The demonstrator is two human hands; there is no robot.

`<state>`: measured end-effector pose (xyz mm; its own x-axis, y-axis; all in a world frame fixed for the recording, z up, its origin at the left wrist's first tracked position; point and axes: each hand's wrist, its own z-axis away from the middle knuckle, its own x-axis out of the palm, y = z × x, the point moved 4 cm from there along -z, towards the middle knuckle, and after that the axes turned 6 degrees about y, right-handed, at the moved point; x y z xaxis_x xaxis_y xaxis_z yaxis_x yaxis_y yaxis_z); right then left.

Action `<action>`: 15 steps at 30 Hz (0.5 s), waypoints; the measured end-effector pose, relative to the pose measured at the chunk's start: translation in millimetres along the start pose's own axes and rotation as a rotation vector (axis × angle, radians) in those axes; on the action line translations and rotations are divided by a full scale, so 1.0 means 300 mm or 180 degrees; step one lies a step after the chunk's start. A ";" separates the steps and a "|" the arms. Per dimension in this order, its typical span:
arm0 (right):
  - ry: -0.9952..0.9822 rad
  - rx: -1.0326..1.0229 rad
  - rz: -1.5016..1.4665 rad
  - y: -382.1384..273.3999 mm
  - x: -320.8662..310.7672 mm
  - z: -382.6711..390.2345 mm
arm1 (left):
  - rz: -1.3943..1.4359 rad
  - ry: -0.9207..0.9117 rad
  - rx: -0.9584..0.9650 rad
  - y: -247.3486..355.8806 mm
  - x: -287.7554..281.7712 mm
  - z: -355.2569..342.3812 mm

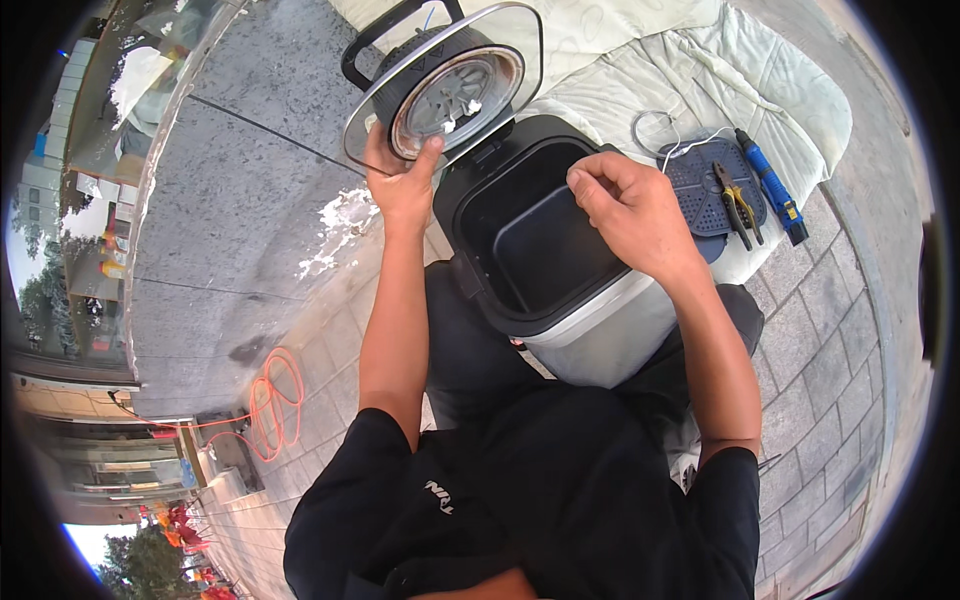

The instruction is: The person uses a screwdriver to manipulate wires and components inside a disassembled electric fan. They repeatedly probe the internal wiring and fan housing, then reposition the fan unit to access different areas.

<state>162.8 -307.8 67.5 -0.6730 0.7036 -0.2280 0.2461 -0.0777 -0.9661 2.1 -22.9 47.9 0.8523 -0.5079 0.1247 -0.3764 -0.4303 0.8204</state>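
Observation:
In front of me, between my knees, stands a boxy appliance [600, 335] with a grey body and a dark rectangular tub. Its raised lid [462, 100] has a clear rimmed panel, a round vented housing with a stained metal ring, and a black handle. White scraps lie on the round grille inside that ring. My left hand [405, 185] grips the lid's near edge, thumb in front and fingers partly hidden behind. Over the tub's right side is my right hand [635, 208], its thumb and forefinger pinched together; whether anything small sits between them is hidden.
A pale quilted cloth [790, 95] spreads behind the appliance. On it lie a dark perforated plate [690, 185], yellow-and-black pliers [733, 200], a blue pen-shaped tool [768, 180] and a white wire [700, 142]. A grey stone ledge [240, 190] and coiled orange cord [275, 405] are at left.

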 end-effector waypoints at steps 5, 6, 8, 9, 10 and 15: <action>-0.0161 -0.0197 -0.0396 -0.048 0.037 -0.066 | -0.0022 0.0092 0.0001 -0.003 -0.007 0.000; -0.0185 -0.0213 -0.0448 -0.074 0.034 -0.079 | -0.0036 0.0109 -0.0017 -0.007 -0.009 -0.001; -0.0246 -0.0088 -0.0588 -0.129 0.041 -0.108 | 0.0001 0.0123 0.0019 -0.005 -0.012 0.006; -0.0264 -0.0021 -0.0654 -0.156 0.042 -0.123 | 0.0028 0.0121 0.0032 -0.003 -0.009 0.009; -0.0271 0.0012 -0.0658 -0.178 0.045 -0.141 | 0.0020 0.0140 0.0026 0.000 -0.010 0.014; -0.0305 0.0028 -0.0921 -0.263 0.046 -0.250 | 0.0080 0.0299 -0.0022 -0.021 -0.014 0.008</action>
<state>186.3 -239.0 149.6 -0.7771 0.6276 0.0470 0.0286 0.1098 -0.9935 -0.1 -19.9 40.9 0.8731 -0.4460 0.1968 -0.3959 -0.4132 0.8201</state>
